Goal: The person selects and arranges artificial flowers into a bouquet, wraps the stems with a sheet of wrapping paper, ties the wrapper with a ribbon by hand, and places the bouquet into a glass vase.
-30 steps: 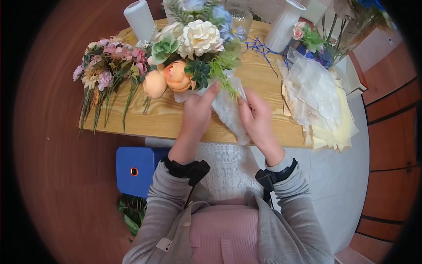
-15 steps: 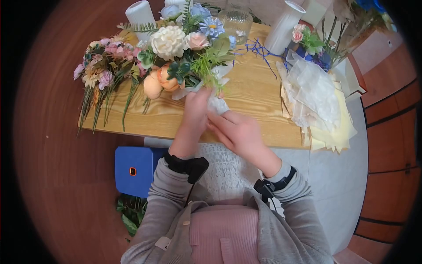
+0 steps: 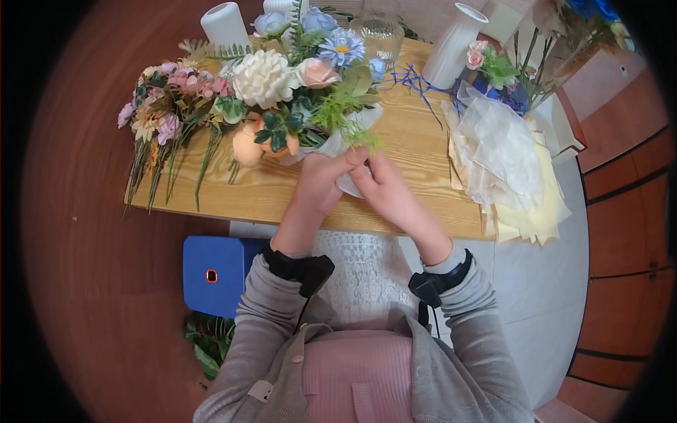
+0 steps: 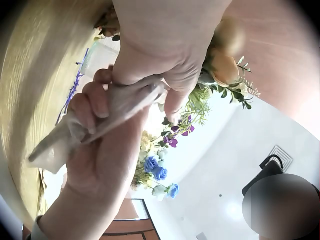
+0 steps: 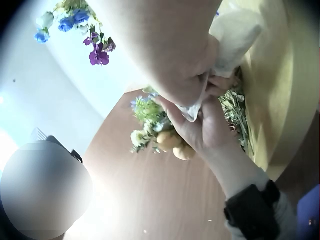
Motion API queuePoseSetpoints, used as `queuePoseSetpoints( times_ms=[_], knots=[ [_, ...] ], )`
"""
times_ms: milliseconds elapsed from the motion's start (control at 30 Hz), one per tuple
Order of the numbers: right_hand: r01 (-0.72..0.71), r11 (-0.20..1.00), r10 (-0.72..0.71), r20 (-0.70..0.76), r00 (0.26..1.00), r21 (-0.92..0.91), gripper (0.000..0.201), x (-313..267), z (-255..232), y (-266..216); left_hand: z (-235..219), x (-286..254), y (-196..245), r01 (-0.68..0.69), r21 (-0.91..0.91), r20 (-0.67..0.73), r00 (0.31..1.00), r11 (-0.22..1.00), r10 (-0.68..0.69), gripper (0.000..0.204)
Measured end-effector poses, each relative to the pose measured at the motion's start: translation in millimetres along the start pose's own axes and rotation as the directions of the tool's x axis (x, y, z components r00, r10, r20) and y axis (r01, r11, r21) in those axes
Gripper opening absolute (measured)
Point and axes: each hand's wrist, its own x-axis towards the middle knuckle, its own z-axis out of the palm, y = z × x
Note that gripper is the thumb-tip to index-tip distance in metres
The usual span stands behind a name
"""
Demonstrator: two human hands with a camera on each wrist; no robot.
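A bouquet (image 3: 264, 77) of artificial flowers, with white, peach, pink and blue blooms and feathery greenery, leans over the table away from the body. White translucent wrapping paper (image 3: 351, 186) is gathered around its lower end. My left hand (image 3: 321, 180) grips the wrapped stems, thumb uppermost. Close against it, my right hand (image 3: 388, 192) pinches the paper just below the greenery, the thumbs nearly meeting. In the left wrist view the twisted paper (image 4: 117, 107) runs between both hands, its loose end sticking out past the fingers. The stems inside are hidden.
Loose flower stems (image 3: 169, 116) lie on the table's left. White vases (image 3: 224, 27) and a ribbed glass vase (image 3: 381, 35) stand behind. Blue ribbon (image 3: 416, 81) lies near another white vase (image 3: 455, 46). Wrapping sheets (image 3: 504, 158) are stacked at right; a blue box (image 3: 215, 275) stands below.
My right hand has drawn the hanging paper in, swung under my left hand, then come up beside it. The bouquet has tipped and shifted left.
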Motion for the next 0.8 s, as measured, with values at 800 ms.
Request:
queuePoseSetpoints(
  times_ms=[800],
  knots=[
    [0.298,0.634,-0.450,-0.027,0.893,-0.713,0.023,5.7,-2.0,-2.0,7.6,3.3,2.1,-0.084,0.393,-0.255,0.947,0.916,0.196,0.024]
  ],
)
